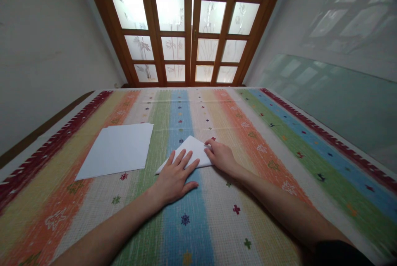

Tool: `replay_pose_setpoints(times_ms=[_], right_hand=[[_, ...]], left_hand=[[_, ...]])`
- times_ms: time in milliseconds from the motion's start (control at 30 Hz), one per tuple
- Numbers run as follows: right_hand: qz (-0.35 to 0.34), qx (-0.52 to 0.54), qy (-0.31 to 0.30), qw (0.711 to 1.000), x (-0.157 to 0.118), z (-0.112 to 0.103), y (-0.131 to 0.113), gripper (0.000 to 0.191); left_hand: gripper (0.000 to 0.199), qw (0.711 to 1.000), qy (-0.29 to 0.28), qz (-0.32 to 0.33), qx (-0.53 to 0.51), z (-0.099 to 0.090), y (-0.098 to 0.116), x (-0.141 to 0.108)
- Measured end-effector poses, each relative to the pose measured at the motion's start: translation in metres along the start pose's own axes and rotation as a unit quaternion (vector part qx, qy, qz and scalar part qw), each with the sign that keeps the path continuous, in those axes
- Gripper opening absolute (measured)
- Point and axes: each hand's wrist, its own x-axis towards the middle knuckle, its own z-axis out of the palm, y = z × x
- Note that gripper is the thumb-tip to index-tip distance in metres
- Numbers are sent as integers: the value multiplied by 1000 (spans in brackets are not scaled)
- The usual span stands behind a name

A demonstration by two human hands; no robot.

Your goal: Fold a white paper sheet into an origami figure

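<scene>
A folded sheet of white paper (pixel 192 145) lies on the striped tablecloth in front of me, its peak pointing away and its long edge toward me. My left hand (pixel 176 177) rests flat on its left part, fingers spread and thumb out to the right. At the paper's right corner, my right hand (pixel 221 155) has its thumb and forefinger closed on the edge. The layers between those fingertips are partly hidden. To the left sits a stack of white paper sheets (pixel 115 150), apart from both hands.
The tablecloth (pixel 248 200) has coloured stripes and small printed figures, with slight creases at the far side. Beyond the table's far edge stands a wooden double door (pixel 190 51) with frosted panes. White walls rise on both sides, and a pale green glass panel (pixel 335 105) is at right.
</scene>
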Motion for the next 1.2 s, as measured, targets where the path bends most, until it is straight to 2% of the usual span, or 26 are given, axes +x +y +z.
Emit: replay_pose_setpoints(times_ms=[200,400,633,1067,1200], right_hand=[[2,-5,0,1000,1,2,-1,24],[5,-2,-2,1000,2,2,-1,26],[4,-2,-2,1000,4,2,-2,26],[-18,-32,-7,999,1,0,-3,26],[-44,-48,-13,998,4,-6,-11,29]], left_hand=[[68,999,-18,-42,-26,4,-3,1],[67,998,-5,-45,-38,4,-4,0],[64,997,-17,-72,-36,1,-1,2],[71,994,-54,-66,-63,1,-4,3],[71,995,-39,-61,-67,2,-4,2]])
